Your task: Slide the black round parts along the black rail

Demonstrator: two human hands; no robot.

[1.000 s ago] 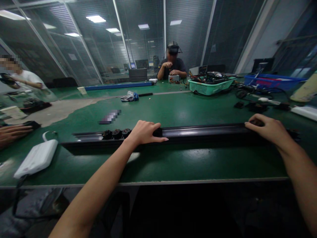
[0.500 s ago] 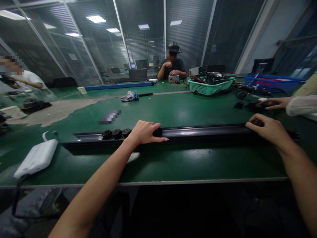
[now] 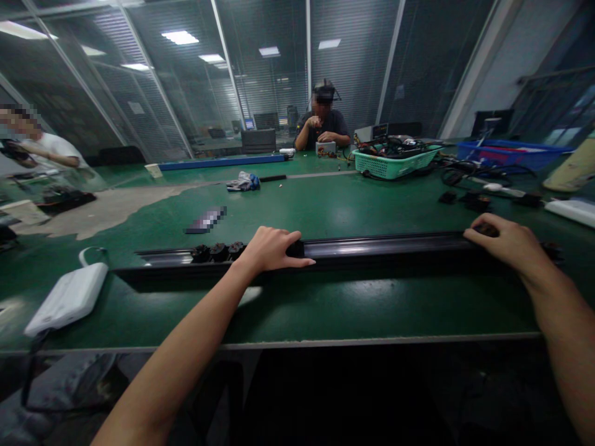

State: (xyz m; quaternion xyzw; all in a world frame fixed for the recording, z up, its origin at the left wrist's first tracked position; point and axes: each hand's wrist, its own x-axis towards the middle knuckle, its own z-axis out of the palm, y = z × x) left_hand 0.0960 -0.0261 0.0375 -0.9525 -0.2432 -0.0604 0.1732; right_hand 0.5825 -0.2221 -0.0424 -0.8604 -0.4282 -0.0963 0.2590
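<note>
A long black rail (image 3: 381, 248) lies across the green table (image 3: 325, 303) in front of me, running left to right. My left hand (image 3: 272, 249) rests on top of the rail near its middle, fingers curled over a small black part. Several small black socket pieces (image 3: 218, 251) sit in the rail just left of that hand. My right hand (image 3: 509, 241) lies on the rail near its right end, fingers over another small dark piece that is mostly hidden.
A white power adapter (image 3: 69, 297) with a cable lies at the near left. A teal basket (image 3: 395, 160) of parts, black cables (image 3: 469, 176) and a blue tray (image 3: 506, 152) stand at the far right. One person sits across the table (image 3: 323, 124), another at the left (image 3: 41, 148).
A co-worker's hand that reached in from the right half a second ago has gone; another hand at the far left left earlier. My own hands have barely moved.
</note>
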